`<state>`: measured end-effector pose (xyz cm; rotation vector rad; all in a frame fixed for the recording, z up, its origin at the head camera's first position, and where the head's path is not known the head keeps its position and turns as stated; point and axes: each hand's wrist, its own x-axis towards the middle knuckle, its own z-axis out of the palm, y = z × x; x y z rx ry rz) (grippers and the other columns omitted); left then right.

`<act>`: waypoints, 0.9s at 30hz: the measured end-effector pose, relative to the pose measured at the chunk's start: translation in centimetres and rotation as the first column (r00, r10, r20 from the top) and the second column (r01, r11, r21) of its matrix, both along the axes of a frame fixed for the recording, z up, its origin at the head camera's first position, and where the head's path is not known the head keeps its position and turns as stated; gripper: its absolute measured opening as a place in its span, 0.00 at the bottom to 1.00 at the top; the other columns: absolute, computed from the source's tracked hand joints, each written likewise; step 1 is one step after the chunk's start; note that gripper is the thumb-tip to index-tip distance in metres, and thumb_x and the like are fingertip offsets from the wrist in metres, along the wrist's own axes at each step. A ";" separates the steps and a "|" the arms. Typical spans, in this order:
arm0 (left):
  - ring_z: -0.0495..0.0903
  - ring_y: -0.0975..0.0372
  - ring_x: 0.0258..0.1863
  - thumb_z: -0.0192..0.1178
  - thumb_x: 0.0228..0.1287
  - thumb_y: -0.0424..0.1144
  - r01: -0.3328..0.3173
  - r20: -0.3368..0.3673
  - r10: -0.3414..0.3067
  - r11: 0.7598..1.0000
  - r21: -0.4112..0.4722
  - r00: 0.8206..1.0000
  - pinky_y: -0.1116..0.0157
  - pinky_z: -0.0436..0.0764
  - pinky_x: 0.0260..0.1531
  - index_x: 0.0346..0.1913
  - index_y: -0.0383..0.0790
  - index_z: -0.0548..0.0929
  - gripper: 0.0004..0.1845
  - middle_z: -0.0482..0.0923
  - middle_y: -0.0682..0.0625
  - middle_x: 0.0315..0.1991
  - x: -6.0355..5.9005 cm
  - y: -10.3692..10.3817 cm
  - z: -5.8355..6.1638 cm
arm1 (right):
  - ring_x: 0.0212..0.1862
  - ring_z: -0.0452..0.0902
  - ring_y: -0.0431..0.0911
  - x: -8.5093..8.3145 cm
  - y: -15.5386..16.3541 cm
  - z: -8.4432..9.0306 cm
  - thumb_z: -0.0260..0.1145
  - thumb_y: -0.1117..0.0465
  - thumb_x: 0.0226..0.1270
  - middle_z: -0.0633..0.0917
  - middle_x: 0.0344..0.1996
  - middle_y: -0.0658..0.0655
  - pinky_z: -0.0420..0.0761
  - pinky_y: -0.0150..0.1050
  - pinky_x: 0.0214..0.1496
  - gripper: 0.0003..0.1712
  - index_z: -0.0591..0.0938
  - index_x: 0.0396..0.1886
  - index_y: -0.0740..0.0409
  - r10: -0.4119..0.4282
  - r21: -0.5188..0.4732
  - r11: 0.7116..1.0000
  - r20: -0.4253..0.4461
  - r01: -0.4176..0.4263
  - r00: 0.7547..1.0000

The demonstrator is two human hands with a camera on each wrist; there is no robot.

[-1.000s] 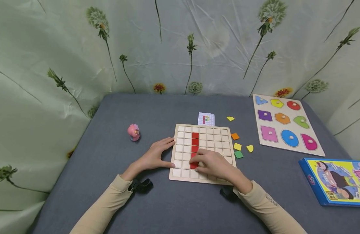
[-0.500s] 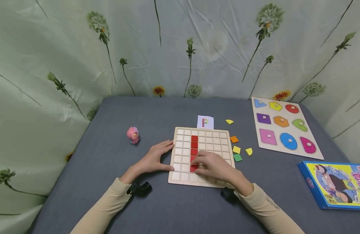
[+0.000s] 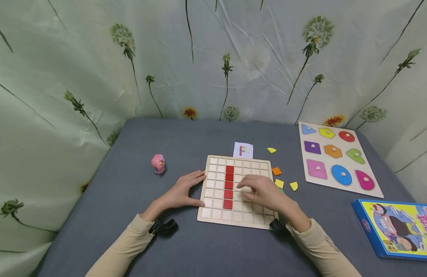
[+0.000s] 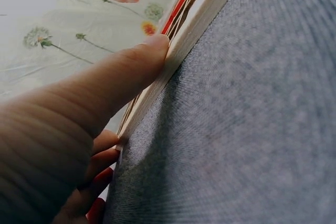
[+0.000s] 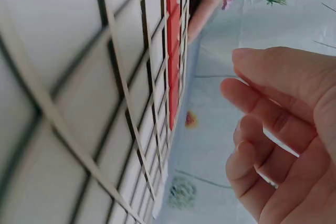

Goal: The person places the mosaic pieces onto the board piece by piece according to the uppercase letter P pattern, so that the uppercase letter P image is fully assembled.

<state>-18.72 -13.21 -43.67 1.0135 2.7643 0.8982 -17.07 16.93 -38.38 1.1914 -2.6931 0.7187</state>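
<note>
A wooden grid board [image 3: 216, 221] lies on the grey table with a column of red square tiles [image 3: 228, 185] set in its cells. My left hand [image 3: 180, 192] rests along the board's left edge, thumb and fingers spread apart. In the left wrist view, the left thumb [image 4: 126, 74] touches the board's side. Over the right half of the grid hovers my right hand [image 3: 263, 190], just beside the red column. Its fingers [image 5: 247, 98] are loosely bent with nothing between them, apart from the tiles, as the right wrist view shows.
A small pattern card [image 3: 243, 150] lies behind the board. Right of it are orange [image 3: 277, 171] and yellow tiles [image 3: 279, 183], yellow wedges [image 3: 294, 186], and a green tile mostly hidden by my hand. A shape puzzle [image 3: 338, 157], blue box [image 3: 397, 227] and pink figurine [image 3: 158, 164] stand farther out.
My right hand has let go of the lowest red tiles, lifted, and moved right and up, uncovering the column. The left hand stays on the board's edge. The head view has tilted slightly upward.
</note>
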 end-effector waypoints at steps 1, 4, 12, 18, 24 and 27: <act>0.59 0.46 0.71 0.71 0.45 0.52 0.001 0.003 -0.001 1.000 -0.004 1.000 0.42 0.59 0.64 0.67 0.35 0.66 0.47 0.63 0.41 0.70 -0.1 0.0 0.0 | 0.36 0.79 0.41 -0.2 0.2 0.1 0.67 0.65 0.56 0.86 0.37 0.49 0.77 0.32 0.38 0.09 0.85 0.39 0.56 -0.004 -0.003 1.000 -0.004 0.004 1.000; 0.59 0.46 0.71 0.71 0.45 0.51 0.000 0.009 0.000 1.000 -0.003 1.000 0.41 0.59 0.64 0.67 0.35 0.66 0.47 0.63 0.41 0.70 -0.1 -0.1 0.1 | 0.38 0.80 0.42 -0.6 0.8 0.3 0.68 0.65 0.56 0.86 0.37 0.50 0.77 0.34 0.39 0.10 0.85 0.40 0.57 -0.015 0.000 1.000 -0.009 0.015 1.000; 0.59 0.46 0.71 0.71 0.46 0.51 0.015 0.010 -0.015 1.000 0.001 1.000 0.42 0.59 0.64 0.67 0.34 0.66 0.46 0.62 0.41 0.70 0.0 0.1 -0.1 | 0.25 0.65 0.31 -2.0 3.8 0.4 0.69 0.67 0.55 0.86 0.38 0.53 0.69 0.26 0.28 0.12 0.85 0.40 0.59 -0.098 -0.026 0.995 0.026 0.099 0.995; 0.58 0.46 0.71 0.71 0.46 0.51 0.025 0.016 -0.025 1.000 0.008 1.000 0.41 0.59 0.64 0.68 0.35 0.65 0.46 0.62 0.41 0.70 0.2 0.3 -0.3 | 0.23 0.60 0.31 -2.8 6.4 0.1 0.68 0.70 0.54 0.85 0.36 0.56 0.65 0.27 0.25 0.13 0.84 0.41 0.62 -0.185 -0.030 0.982 0.025 0.186 0.982; 0.58 0.45 0.71 0.71 0.46 0.50 0.012 0.017 -0.012 1.000 0.017 1.000 0.41 0.58 0.64 0.67 0.35 0.66 0.46 0.63 0.41 0.70 0.2 0.1 0.0 | 0.22 0.59 0.33 -3.9 7.7 -0.3 0.68 0.70 0.55 0.85 0.35 0.58 0.63 0.28 0.25 0.13 0.84 0.42 0.64 -0.235 -0.048 0.971 0.031 0.236 0.972; 0.59 0.45 0.70 0.71 0.46 0.51 0.008 -0.002 -0.008 1.000 0.011 1.000 0.41 0.59 0.63 0.67 0.34 0.66 0.45 0.63 0.40 0.69 0.4 -0.1 0.0 | 0.21 0.59 0.33 -4.5 8.1 -0.8 0.67 0.70 0.54 0.85 0.34 0.59 0.63 0.28 0.24 0.13 0.84 0.42 0.64 -0.238 -0.051 0.969 0.037 0.240 0.970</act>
